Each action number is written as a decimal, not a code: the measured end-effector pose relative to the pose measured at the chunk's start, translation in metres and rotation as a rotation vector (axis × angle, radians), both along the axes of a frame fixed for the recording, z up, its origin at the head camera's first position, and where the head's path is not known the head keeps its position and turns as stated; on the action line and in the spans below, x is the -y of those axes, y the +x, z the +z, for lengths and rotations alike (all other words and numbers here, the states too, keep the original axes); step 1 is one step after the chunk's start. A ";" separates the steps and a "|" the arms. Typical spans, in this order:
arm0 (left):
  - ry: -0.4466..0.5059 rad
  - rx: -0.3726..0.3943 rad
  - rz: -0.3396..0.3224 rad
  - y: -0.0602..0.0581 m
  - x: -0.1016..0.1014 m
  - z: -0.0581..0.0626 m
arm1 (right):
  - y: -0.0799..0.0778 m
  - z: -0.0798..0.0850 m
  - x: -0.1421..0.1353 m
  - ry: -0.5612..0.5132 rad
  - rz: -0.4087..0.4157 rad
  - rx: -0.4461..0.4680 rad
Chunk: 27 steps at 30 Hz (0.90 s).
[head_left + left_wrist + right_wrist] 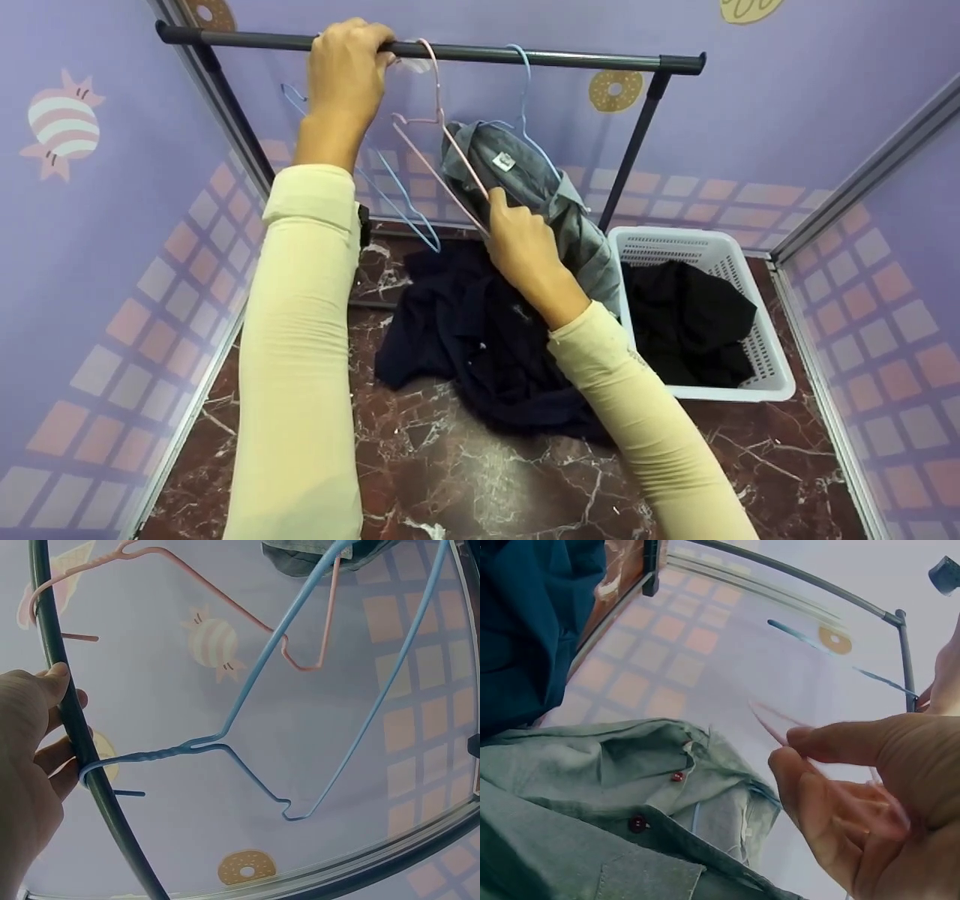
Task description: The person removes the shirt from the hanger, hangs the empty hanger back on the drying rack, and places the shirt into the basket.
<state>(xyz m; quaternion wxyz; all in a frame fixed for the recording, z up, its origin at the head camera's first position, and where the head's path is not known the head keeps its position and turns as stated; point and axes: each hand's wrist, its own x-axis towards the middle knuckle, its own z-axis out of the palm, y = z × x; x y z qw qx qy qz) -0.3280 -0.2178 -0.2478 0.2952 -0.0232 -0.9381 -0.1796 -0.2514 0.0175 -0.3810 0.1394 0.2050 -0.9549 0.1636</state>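
Observation:
My left hand (pixel 346 79) grips the black rail (pixel 600 58) of a clothes rack near its left part. In the left wrist view its fingers curl round the rail, close to the hook of a bare blue wire hanger (pixel 161 754). A pink wire hanger (pixel 424 156) hangs by its hook to the right of that hand. My right hand (pixel 526 244) pinches the pink hanger's lower part between thumb and fingers (pixel 799 772). Just behind it, a grey-green button shirt (pixel 585 240) with a white neck label hangs on another blue hanger (pixel 525 97).
Dark navy clothes (pixel 457 330) lie heaped on the marbled floor (pixel 465 480) below the rack. To the right stands a white plastic basket (pixel 776 367) with black clothing (pixel 686 315) inside. Purple patterned walls (pixel 82 247) close in on the left, back and right.

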 end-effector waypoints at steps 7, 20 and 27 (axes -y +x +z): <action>-0.005 0.014 0.005 0.002 0.001 0.000 | 0.008 -0.007 -0.012 -0.035 0.071 0.026; -0.007 0.000 -0.002 0.003 -0.003 -0.002 | 0.044 -0.029 -0.054 -0.084 0.148 -0.168; -0.003 0.019 -0.004 0.005 -0.004 -0.004 | 0.059 -0.055 -0.085 -0.221 0.331 -0.363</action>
